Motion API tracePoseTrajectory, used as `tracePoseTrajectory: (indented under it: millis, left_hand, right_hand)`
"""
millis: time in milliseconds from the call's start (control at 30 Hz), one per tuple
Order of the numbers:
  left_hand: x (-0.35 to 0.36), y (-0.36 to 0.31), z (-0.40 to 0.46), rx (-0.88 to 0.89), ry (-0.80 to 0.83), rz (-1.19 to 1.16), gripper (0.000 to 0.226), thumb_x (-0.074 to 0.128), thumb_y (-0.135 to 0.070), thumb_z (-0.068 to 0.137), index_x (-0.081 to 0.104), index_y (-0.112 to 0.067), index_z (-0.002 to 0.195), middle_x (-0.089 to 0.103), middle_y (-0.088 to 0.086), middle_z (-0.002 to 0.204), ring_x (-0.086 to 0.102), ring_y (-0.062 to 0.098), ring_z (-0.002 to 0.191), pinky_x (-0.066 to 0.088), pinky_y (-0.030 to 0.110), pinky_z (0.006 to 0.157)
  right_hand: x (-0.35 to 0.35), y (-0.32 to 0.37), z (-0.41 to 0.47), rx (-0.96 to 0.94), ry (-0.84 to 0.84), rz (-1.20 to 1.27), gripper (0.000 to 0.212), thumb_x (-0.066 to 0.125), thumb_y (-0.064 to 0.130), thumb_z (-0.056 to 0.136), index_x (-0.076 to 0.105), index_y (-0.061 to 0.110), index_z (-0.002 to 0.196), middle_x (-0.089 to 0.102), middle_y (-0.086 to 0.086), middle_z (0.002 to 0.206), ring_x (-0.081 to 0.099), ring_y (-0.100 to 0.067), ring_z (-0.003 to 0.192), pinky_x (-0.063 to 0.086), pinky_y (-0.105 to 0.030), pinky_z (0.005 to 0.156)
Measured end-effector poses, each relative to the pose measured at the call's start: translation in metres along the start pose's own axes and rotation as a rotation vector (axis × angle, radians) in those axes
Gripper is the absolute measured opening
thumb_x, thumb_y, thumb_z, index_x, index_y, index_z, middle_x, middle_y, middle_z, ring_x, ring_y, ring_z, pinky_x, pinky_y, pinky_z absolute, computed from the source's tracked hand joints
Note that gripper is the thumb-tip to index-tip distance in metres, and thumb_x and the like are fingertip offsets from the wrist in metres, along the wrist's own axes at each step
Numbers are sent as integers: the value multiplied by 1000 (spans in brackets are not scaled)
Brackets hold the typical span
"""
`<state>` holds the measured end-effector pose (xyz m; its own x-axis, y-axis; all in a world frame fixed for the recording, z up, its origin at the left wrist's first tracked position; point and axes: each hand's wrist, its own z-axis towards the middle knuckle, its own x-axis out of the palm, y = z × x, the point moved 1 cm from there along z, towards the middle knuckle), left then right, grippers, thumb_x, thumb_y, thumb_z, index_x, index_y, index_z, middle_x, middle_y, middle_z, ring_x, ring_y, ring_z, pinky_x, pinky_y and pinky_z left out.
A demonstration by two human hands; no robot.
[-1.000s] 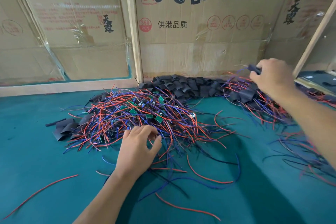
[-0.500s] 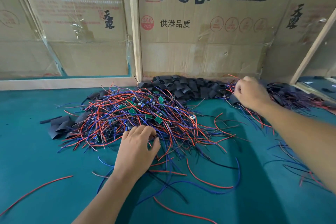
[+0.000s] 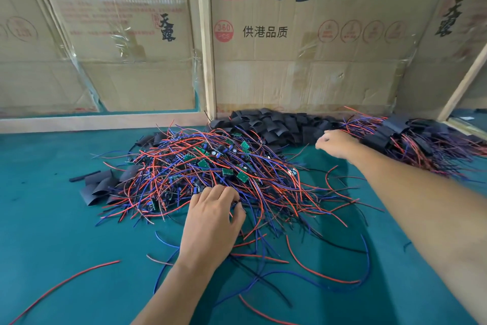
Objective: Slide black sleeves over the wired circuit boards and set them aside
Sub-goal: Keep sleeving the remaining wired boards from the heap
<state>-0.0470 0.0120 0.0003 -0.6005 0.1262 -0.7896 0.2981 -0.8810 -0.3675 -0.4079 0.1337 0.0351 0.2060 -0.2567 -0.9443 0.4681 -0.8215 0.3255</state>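
Reaching into the near edge of the tangle, the left hand (image 3: 210, 219) has its fingers curled down among red and blue wires, pinching at something there; what exactly it grips is hidden under the fingers. The pile of wired circuit boards (image 3: 210, 166) sits mid-table on the green table mat (image 3: 52, 232), small green boards showing on top. The right hand (image 3: 336, 142) is stretched far out, fingers curled loosely at the front edge of the heap of black sleeves (image 3: 271, 124) along the cardboard wall (image 3: 303, 74); can't tell if it holds one. Sleeved boards (image 3: 395, 132) lie stacked just right of that hand. A few more flat sleeves (image 3: 100, 187) lie left of the wire pile. A loose red wire (image 3: 66, 287) lies near-left, well apart.
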Motion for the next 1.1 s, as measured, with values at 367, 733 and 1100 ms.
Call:
tracePoseTrajectory:
  millis: [367, 733, 1100]
  left_hand:
    - [-2, 0, 0, -14, 15, 0, 4, 61, -25, 95, 63, -22, 92, 60, -10, 87, 55, 18, 88, 41, 34, 84]
    - [-12, -29, -4, 60, 87, 128, 77, 50, -53, 74, 46, -13, 139, 68, -3, 109, 62, 26, 102, 46, 41, 86]
    - [-14, -49, -5, 19, -39, 80, 24, 69, -36, 91, 63, -15, 81, 64, 3, 61, 60, 31, 57, 42, 35, 58]
  right_hand:
    - [-27, 15, -41, -144, -214, 262, 24, 61, 28, 94, 73, 9, 85, 66, -5, 117, 60, -30, 110, 45, -42, 93]
    - [28, 94, -263, -634, -18, 547, 43, 60, 38, 90, 66, 17, 127, 52, 19, 132, 46, 2, 129, 30, -13, 108]
    - [56, 76, -253, -486, -94, 1061, 24, 62, 24, 87, 71, 32, 108, 72, 9, 108, 66, -9, 107, 47, -19, 90]
